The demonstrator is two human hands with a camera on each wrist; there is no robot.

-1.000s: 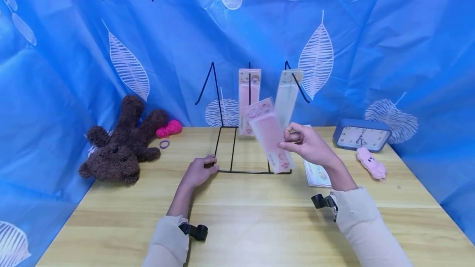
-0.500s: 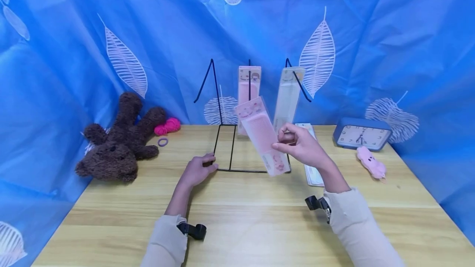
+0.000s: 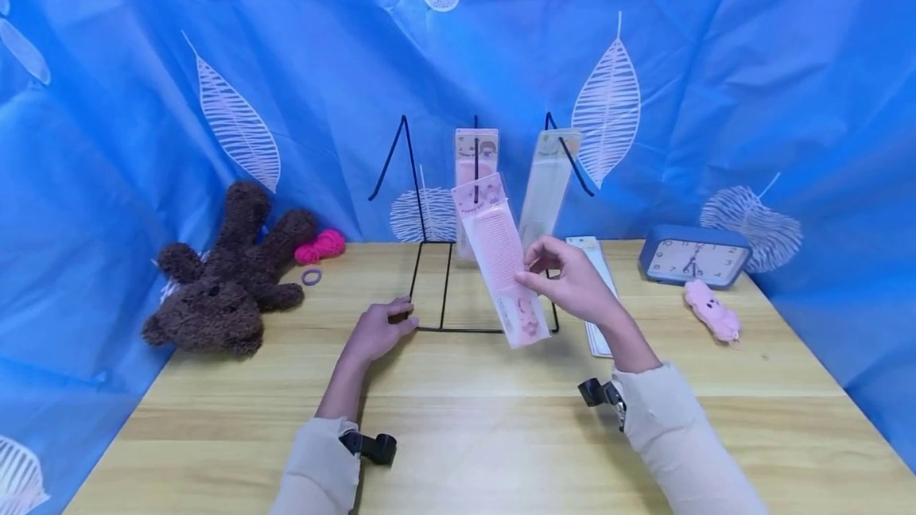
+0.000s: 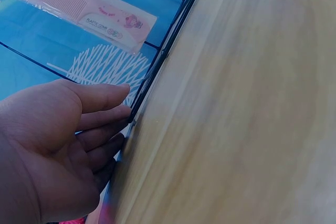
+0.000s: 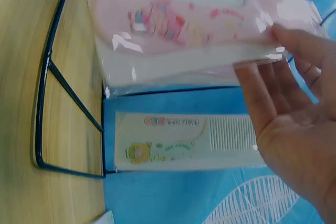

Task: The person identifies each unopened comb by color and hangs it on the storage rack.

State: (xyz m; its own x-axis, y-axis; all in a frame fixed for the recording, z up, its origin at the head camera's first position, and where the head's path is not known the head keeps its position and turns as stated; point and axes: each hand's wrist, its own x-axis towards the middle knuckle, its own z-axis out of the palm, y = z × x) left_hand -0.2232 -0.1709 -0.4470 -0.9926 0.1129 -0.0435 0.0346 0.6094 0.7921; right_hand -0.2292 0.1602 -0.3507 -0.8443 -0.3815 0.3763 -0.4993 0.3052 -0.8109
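My right hand (image 3: 572,284) pinches a packaged pink comb (image 3: 495,241) by its right edge, thumb in front. The packet tilts, and its printed header overlaps the front tip of the middle hook on a black wire rack (image 3: 465,331). Behind it, another packaged pink comb (image 3: 485,148) hangs on that same hook. A packaged green comb (image 5: 178,140) hangs from the right-hand hook; the left-hand hook (image 3: 389,157) bears nothing. My left hand (image 4: 68,135) holds the rack at its front left corner, with the base wire between thumb and fingers.
More flat packets (image 3: 595,336) lie on the table right of the rack. Farther right are a blue clock (image 3: 694,257) and a small pink toy (image 3: 712,312). At left lie a brown teddy bear (image 3: 232,284), pink yarn (image 3: 322,246) and a purple ring (image 3: 311,276).
My right hand has moved left with the pink comb, bringing its header from right of the middle hook to that hook's tip. My left hand stays at the rack's corner.
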